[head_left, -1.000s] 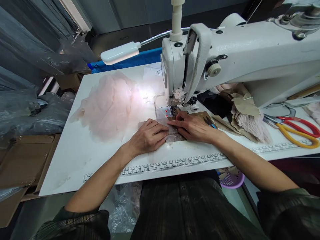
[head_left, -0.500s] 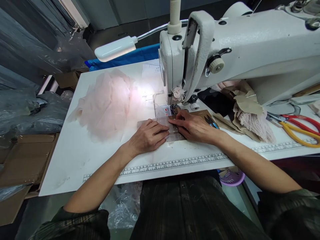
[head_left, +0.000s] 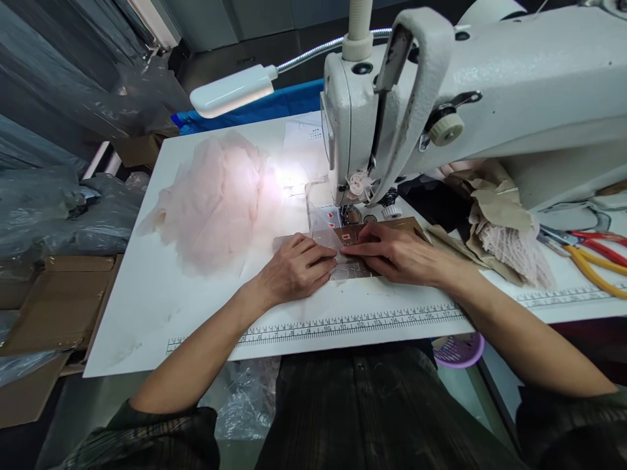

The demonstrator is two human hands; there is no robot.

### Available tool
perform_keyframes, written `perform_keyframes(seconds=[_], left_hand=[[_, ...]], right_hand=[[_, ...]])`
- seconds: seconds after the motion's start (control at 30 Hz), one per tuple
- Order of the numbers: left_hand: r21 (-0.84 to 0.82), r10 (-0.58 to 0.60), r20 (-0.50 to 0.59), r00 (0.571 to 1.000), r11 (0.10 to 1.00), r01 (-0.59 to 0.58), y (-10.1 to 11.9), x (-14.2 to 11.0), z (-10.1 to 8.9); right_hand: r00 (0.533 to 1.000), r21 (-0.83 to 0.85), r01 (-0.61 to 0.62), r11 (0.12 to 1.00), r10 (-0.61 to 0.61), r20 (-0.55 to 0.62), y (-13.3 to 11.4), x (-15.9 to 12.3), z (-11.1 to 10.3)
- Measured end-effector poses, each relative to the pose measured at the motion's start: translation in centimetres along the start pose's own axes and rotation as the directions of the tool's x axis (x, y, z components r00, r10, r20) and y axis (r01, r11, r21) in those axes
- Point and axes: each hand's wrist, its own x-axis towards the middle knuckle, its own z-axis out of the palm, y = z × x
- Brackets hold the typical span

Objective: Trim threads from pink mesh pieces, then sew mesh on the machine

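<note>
A thin piece of sheer pale fabric (head_left: 347,266) lies over the brown plate (head_left: 406,227) just in front of the sewing machine's (head_left: 349,212) presser foot. My left hand (head_left: 300,269) holds its left side, fingers bent and close together against the table. From the right, my right hand (head_left: 399,253) grips the fabric's edge between thumb and index finger, the other fingers curled under. Only a small gap separates the two sets of fingertips. A gathered heap of pale pink tulle (head_left: 215,202) rests on the table left of the needle.
A lamp (head_left: 234,91) lights the needle area. Right of the machine lie fabric scraps (head_left: 509,241) and red and yellow handled scissors (head_left: 588,254). A printed ruler strip (head_left: 343,324) runs along the table's front edge. Cardboard boxes (head_left: 61,300) stand at the left, a purple basket (head_left: 460,350) below.
The view has shifted slightly. My right hand has drawn back a little to the right, with its index finger straighter, uncovering a red mark on the plate. My left hand stays on the fabric.
</note>
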Motion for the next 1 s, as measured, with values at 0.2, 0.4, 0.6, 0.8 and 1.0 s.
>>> perform_keyframes(seconds=[0.2,0.4,0.6,0.8,1.0], left_hand=[[0.009,0.019,-0.033,0.999,1.000,-0.018,0.1,0.2,-0.1],[-0.013,0.001,0.000,1.000,1.000,-0.001,0.1,0.0,0.0],[-0.102,-0.069,0.009,0.998,0.992,0.069,-0.2,0.0,0.2],[-0.159,-0.129,-0.002,0.992,0.979,0.127,-0.1,0.2,0.2],[0.020,0.014,-0.009,1.000,1.000,-0.014,0.2,0.3,0.0]], right_hand=[[0.999,-0.083,0.008,0.997,-0.004,0.052,-0.5,0.1,0.2],[1.000,-0.084,-0.012,0.996,0.012,0.002,-0.2,0.4,0.5],[0.995,-0.153,-0.095,0.984,0.095,-0.008,-0.5,0.7,1.1],[0.984,-0.056,-0.177,0.983,0.176,-0.014,-0.6,0.8,1.1],[0.989,0.095,-0.141,0.985,0.144,-0.028,0.3,0.7,0.7]])
